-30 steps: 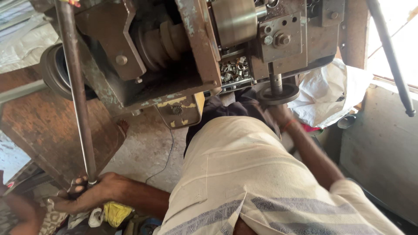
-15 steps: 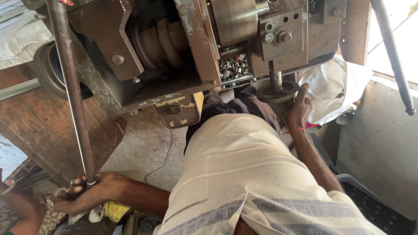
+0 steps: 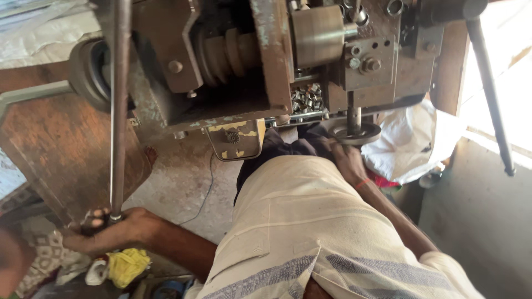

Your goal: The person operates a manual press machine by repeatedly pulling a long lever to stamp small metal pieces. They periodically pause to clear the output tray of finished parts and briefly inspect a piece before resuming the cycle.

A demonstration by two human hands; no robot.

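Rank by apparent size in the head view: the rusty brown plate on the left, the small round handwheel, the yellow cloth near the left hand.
1. Rusty brown plate, by far the largest.
2. Round handwheel and yellow cloth look alike in size, and they sit at different distances from the camera, so no ranking between them.

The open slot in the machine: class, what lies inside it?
Inside the slot lies a heap of small shiny metal pieces. How deep the heap goes is hidden by the frame.
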